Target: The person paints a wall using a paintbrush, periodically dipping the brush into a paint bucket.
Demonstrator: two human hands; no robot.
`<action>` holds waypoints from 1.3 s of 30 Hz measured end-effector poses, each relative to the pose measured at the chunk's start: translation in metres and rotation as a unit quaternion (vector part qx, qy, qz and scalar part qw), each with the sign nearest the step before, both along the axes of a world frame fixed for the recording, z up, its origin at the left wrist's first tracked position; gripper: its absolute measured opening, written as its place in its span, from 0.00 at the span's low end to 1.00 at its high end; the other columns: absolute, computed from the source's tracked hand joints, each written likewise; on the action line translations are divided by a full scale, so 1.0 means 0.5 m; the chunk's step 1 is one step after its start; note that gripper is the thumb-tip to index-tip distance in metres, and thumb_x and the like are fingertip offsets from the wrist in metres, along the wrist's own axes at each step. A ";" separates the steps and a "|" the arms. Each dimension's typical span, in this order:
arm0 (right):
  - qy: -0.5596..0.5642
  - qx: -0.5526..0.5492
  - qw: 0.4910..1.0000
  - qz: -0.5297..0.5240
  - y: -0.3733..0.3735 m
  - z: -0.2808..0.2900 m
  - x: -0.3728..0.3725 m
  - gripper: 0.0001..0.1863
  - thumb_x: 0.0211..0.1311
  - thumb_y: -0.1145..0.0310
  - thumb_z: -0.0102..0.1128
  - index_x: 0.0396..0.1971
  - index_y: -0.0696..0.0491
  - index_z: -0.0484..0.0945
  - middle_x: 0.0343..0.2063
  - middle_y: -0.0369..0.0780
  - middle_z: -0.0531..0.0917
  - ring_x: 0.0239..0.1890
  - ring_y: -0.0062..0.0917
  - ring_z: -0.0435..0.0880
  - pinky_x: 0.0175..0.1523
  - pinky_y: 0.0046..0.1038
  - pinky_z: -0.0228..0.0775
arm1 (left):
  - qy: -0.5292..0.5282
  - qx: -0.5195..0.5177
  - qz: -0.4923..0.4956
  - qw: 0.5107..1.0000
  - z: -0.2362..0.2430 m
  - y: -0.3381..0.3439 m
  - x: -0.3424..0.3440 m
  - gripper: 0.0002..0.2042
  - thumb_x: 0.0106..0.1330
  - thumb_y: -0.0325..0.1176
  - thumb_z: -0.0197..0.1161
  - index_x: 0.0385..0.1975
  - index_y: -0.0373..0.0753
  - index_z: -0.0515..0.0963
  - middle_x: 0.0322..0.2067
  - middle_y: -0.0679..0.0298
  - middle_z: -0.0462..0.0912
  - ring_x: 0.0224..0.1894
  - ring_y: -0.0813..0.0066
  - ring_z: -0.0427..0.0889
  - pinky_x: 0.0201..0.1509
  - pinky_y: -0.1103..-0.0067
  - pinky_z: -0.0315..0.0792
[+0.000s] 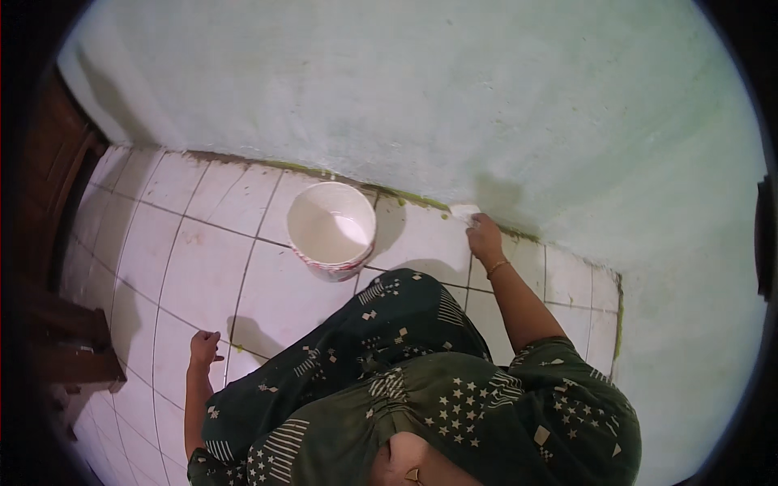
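At the foot of the pale green wall [389,89], my right hand [485,240] grips what looks like a small paintbrush [464,213], white all over. The brush is at the line where wall and floor meet, and its handle is hidden in my fingers. To the left of that hand stands a white plastic bucket [331,227] with a coloured band near its base. Its inside is whitish, and I cannot tell how much it holds. My left hand [206,347] hangs out at the left with curled fingers and nothing in them, apart from the bucket.
White floor tiles [207,259] with dark joints surround me. Green and brown smears run along the wall's foot [413,197]. Dark wooden furniture [53,154] stands at the far left, with a wooden leg [85,364] nearer me. My patterned dress [356,340] covers my knees.
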State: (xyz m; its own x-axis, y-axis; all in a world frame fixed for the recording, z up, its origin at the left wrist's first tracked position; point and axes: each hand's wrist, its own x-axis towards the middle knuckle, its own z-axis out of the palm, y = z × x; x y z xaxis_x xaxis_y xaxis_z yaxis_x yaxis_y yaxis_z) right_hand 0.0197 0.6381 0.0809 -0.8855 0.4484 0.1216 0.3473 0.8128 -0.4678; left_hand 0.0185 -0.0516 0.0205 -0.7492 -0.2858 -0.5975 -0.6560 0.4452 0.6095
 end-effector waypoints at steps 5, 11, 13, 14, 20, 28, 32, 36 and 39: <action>0.099 0.003 0.995 -0.009 -0.037 0.121 -0.047 0.20 0.52 0.69 0.57 0.47 0.55 0.74 0.22 0.44 0.78 0.25 0.32 0.77 0.33 0.31 0.69 | 0.011 -0.021 0.007 1.000 -0.028 -0.031 0.017 0.12 0.57 0.34 0.63 0.33 0.31 0.74 0.22 0.58 0.76 0.19 0.74 0.77 0.17 0.76 0.77; 0.213 -0.173 0.954 0.121 -0.301 0.330 -0.027 0.16 0.59 0.74 0.56 0.48 0.59 0.73 0.20 0.35 0.75 0.24 0.13 0.69 0.29 0.19 0.62 | 0.021 -0.240 -0.106 0.965 -0.104 -0.138 0.039 0.23 0.48 0.45 0.66 0.34 0.27 0.78 0.30 0.46 0.81 0.34 0.50 0.81 0.44 0.69 0.76; 0.193 -0.174 0.952 0.164 -0.308 0.309 -0.041 0.15 0.58 0.74 0.56 0.46 0.61 0.73 0.24 0.40 0.78 0.27 0.19 0.74 0.34 0.23 0.67 | 0.057 -0.244 -0.087 0.964 -0.105 -0.118 0.034 0.25 0.49 0.46 0.65 0.36 0.28 0.78 0.32 0.46 0.81 0.37 0.49 0.80 0.45 0.68 0.75; 0.170 -0.173 0.950 0.195 -0.314 0.300 -0.051 0.15 0.58 0.73 0.57 0.45 0.62 0.73 0.29 0.45 0.82 0.31 0.24 0.80 0.38 0.26 0.71 | 0.090 -0.250 -0.080 0.961 -0.093 -0.093 0.027 0.26 0.49 0.48 0.65 0.37 0.28 0.78 0.35 0.46 0.81 0.40 0.49 0.79 0.47 0.68 0.75; 0.129 -0.222 0.937 0.238 -0.450 0.305 -0.108 0.09 0.56 0.71 0.61 0.34 0.61 0.77 0.27 0.44 0.82 0.29 0.22 0.80 0.36 0.25 0.71 | -0.001 -0.252 -0.082 0.964 -0.076 -0.073 0.052 0.34 0.48 0.52 0.67 0.47 0.27 0.73 0.49 0.42 0.73 0.60 0.46 0.64 0.60 0.64 0.67; 0.117 -0.219 0.890 0.383 -0.623 0.288 -0.165 0.09 0.56 0.73 0.61 0.34 0.62 0.75 0.27 0.42 0.81 0.30 0.22 0.78 0.37 0.23 0.70 | -0.073 -0.228 -0.023 0.971 -0.070 -0.105 0.063 0.44 0.48 0.55 0.69 0.56 0.24 0.62 0.63 0.30 0.44 0.65 0.30 0.51 0.65 0.59 0.60; 0.041 -0.195 0.883 0.424 -0.712 0.293 -0.187 0.09 0.54 0.72 0.62 0.33 0.61 0.76 0.24 0.47 0.81 0.28 0.34 0.81 0.36 0.29 0.70 | -0.095 -0.203 -0.003 0.975 -0.034 -0.089 0.049 0.48 0.47 0.56 0.70 0.59 0.25 0.57 0.65 0.32 0.32 0.65 0.30 0.48 0.66 0.57 0.58; -0.048 -0.198 0.890 0.407 -0.757 0.255 -0.228 0.11 0.55 0.71 0.61 0.36 0.60 0.73 0.24 0.49 0.80 0.29 0.37 0.81 0.35 0.32 0.70 | -0.078 -0.194 -0.019 0.978 -0.008 -0.074 0.023 0.49 0.48 0.54 0.70 0.62 0.26 0.54 0.66 0.35 0.29 0.67 0.32 0.45 0.67 0.55 0.53; -0.020 -0.190 0.891 0.412 -0.778 0.231 -0.261 0.12 0.56 0.72 0.60 0.38 0.59 0.71 0.25 0.50 0.80 0.29 0.40 0.81 0.35 0.34 0.70 | -0.034 -0.208 -0.013 0.977 -0.019 -0.075 0.000 0.47 0.50 0.52 0.69 0.62 0.27 0.54 0.66 0.36 0.29 0.68 0.34 0.42 0.68 0.55 0.50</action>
State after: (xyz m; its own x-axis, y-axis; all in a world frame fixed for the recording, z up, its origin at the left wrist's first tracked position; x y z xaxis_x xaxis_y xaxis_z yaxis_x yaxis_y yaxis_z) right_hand -0.1107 0.2493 0.1964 -0.9333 -0.3539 0.0606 -0.2716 0.5857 -0.7637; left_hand 0.0187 -0.0890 0.0107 -0.7218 -0.4957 -0.4831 -0.6740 0.6622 0.3274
